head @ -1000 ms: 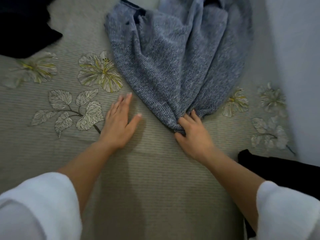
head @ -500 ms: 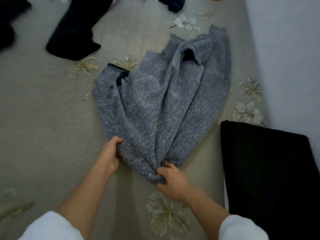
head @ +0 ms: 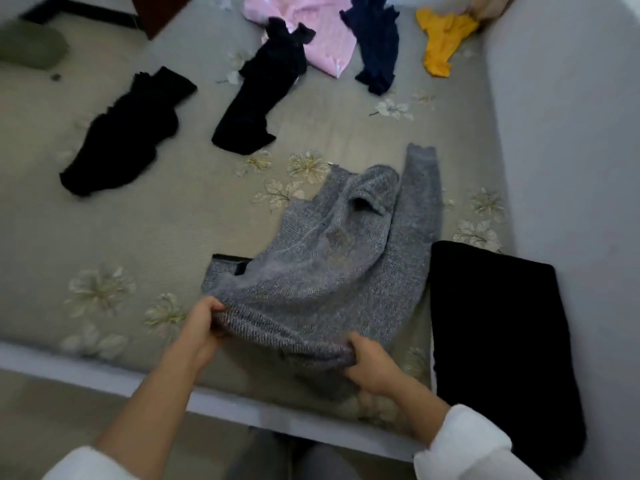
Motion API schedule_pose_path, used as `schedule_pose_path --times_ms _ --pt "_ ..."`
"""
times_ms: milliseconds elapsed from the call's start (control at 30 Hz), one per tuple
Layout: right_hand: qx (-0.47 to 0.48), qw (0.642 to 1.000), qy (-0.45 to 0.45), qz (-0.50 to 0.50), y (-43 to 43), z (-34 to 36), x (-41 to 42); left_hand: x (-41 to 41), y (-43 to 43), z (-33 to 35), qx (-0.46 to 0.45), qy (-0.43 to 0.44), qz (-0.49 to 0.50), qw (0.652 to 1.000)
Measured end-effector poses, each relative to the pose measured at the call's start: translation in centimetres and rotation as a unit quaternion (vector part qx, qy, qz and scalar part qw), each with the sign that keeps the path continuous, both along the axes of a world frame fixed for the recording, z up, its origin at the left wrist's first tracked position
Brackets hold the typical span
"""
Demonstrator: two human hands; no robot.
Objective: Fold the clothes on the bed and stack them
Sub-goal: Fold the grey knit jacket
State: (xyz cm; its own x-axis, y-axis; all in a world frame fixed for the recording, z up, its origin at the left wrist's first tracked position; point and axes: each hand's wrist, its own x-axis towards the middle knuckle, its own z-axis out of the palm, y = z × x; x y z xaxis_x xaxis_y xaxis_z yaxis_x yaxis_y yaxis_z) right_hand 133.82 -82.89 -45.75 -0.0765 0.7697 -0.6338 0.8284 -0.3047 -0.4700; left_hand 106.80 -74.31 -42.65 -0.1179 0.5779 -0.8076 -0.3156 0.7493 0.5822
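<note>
A grey knitted sweater [head: 332,261] lies bunched near the bed's front edge, one sleeve stretched toward the back. My left hand [head: 202,325] pinches its near left hem, and my right hand [head: 367,365] grips the near right hem, lifting that edge a little off the bed. A folded black garment [head: 498,341] lies flat just right of the sweater, against the wall. Farther back, unfolded clothes are scattered: two black pieces [head: 128,133] [head: 263,91], a pink one [head: 322,32], a navy one [head: 377,43] and a yellow one [head: 443,39].
The bed [head: 104,230] has a beige cover with flower prints. A grey wall [head: 571,133] runs along its right side. The bed's front edge [head: 242,407] is close to me. A green cushion [head: 31,46] lies at the back left.
The view has pulled back, showing more of the bed. Both hands have drawn the sweater's hem toward the front edge, spread it wider and raised it; a second ago my left hand lay flat on the bed.
</note>
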Motion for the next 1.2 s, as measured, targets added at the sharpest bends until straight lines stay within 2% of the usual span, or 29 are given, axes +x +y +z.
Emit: schedule_pose_path --times_ms 133,167,267,400,467,600,667,733,800,833,900,967,1000,1033,1100,1133,1200 --pt "0.087 0.994 -0.065 0.007 3.4 4.8 -0.5 -2.0 3.6 6.6 0.092 -0.059 0.007 0.994" --pt "0.098 0.993 -0.066 -0.021 4.3 6.1 -0.7 -2.4 4.5 8.2 0.116 -0.064 0.001 0.991" --pt "0.114 0.973 0.102 -0.171 7.2 11.2 -1.9 -3.9 7.9 12.7 0.189 -0.100 -0.012 0.977" --pt "0.177 0.921 0.242 -0.247 12.4 20.5 -4.9 -6.4 13.0 18.1 0.272 -0.182 0.008 0.945" --pt "0.205 0.894 0.302 -0.259 15.0 24.8 -7.0 -7.4 14.7 20.1 0.305 -0.167 -0.060 0.936" --pt "0.265 0.817 0.425 -0.285 19.1 30.7 -11.9 -8.5 14.4 21.0 0.298 -0.118 -0.291 0.901" --pt "0.282 0.789 0.450 -0.309 20.5 32.1 -14.0 -9.2 13.1 19.8 0.296 -0.089 -0.420 0.853" --pt "0.287 0.780 0.453 -0.323 21.6 32.7 -15.5 -9.6 12.2 18.2 0.315 0.033 -0.513 0.798" --pt "0.292 0.768 0.456 -0.342 22.4 32.7 -16.4 -9.7 12.1 17.0 0.305 0.204 -0.499 0.785" --pt "0.296 0.754 0.462 -0.360 22.6 32.8 -16.6 -9.7 12.0 16.9 0.279 0.245 -0.478 0.796" --pt "0.302 0.717 0.481 -0.405 23.1 33.1 -16.4 -10.0 12.0 16.3 0.219 0.211 -0.455 0.837" --pt "0.299 0.683 0.505 -0.435 23.4 33.7 -15.6 -10.6 11.6 15.7 0.185 0.103 -0.473 0.855" --pt "0.298 0.671 0.515 -0.443 23.6 33.9 -15.1 -10.9 11.2 15.6 0.190 0.055 -0.503 0.842" --pt "0.302 0.662 0.518 -0.450 23.8 34.0 -14.5 -11.0 11.1 15.5 0.219 0.029 -0.542 0.811" --pt "0.318 0.646 0.510 -0.471 24.3 33.8 -13.2 -10.4 11.5 15.9 0.320 0.064 -0.583 0.744" --pt "0.325 0.640 0.499 -0.485 24.4 33.5 -12.4 -9.8 12.1 16.5 0.361 0.091 -0.558 0.742" --pt "0.322 0.643 0.466 -0.516 24.1 32.3 -10.2 -8.8 13.7 18.5 0.414 0.123 -0.473 0.768"
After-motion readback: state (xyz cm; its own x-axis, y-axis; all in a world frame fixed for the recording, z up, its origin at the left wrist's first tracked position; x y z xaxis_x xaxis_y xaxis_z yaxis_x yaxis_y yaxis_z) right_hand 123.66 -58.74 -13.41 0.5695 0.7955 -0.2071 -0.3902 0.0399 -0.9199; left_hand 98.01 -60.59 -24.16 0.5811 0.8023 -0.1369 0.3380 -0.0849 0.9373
